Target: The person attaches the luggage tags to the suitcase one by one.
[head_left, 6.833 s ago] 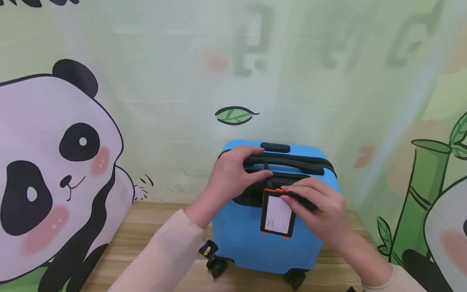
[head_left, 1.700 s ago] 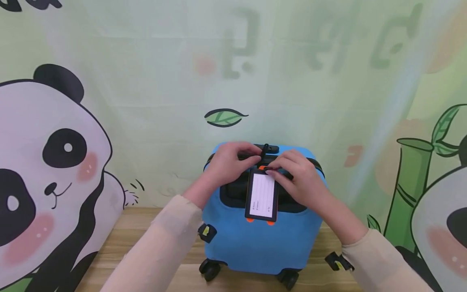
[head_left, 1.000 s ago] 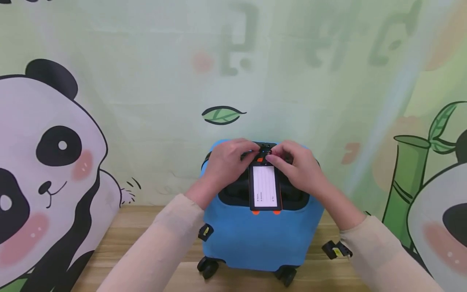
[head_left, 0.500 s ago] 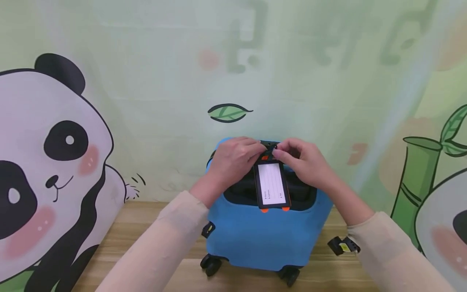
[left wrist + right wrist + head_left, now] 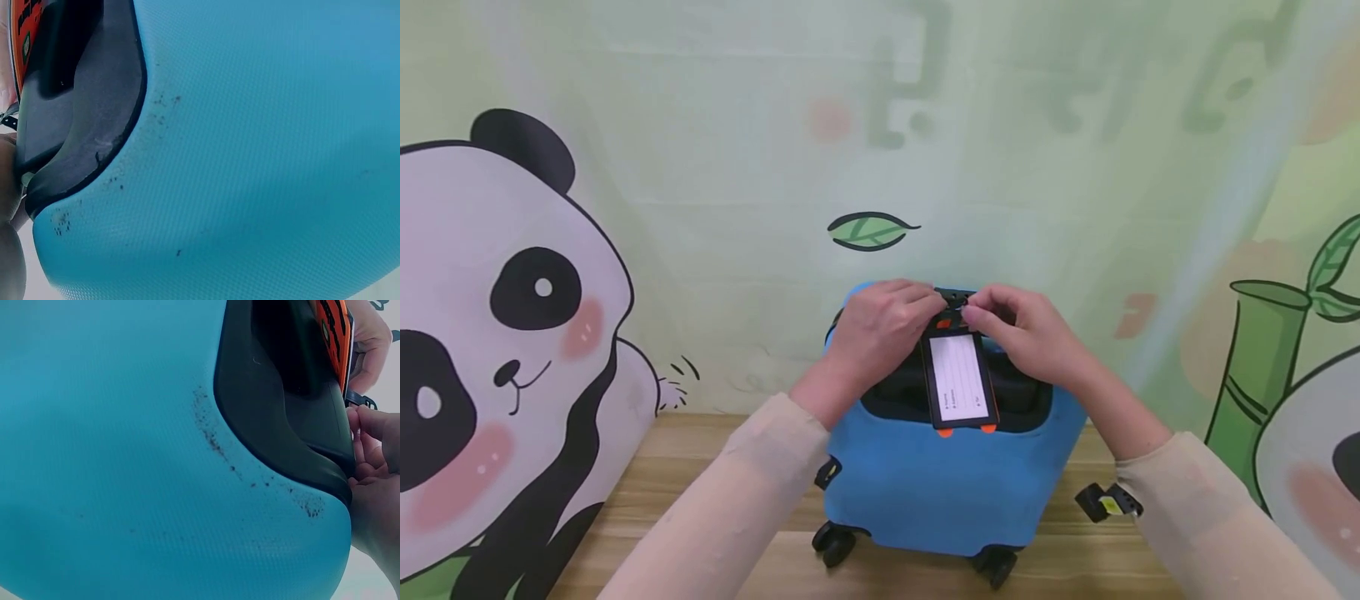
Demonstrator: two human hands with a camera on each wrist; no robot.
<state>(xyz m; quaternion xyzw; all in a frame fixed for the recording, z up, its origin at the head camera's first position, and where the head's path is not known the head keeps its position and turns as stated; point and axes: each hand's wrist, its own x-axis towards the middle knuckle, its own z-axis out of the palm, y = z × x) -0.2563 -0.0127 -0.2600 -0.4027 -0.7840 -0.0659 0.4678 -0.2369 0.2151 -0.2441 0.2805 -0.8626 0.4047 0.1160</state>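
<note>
A: Since the earliest head frame, the left hand (image 5: 887,329) and the right hand (image 5: 1033,333) have climbed toward the top of the suitcase (image 5: 932,492) and drawn closer together, and the luggage tag (image 5: 959,379) has ridden up with them. Against half a second ago, hardly anything has shifted.

B: So where's the tag now?

A: Right of centre in the lower half of the head view, slightly tilted, card side out, in front of the dark recess (image 5: 891,400).

B: And the fingers?

A: The right ones pinch the black strap (image 5: 361,399) above the tag. The left ones curl in from the opposite side, apparently gripping the strap too, though the head view hides that thumb. At upper right in the right wrist view, the strap's buckle end shows just beside the right fingertips.

B: What worries you?

A: If either pinch slackened, the strap could slip and let the tag drop. The knuckles crowd that spot, so a twisted strap might go unnoticed. A hard tug could also roll the suitcase on its wheels (image 5: 835,543).
</note>
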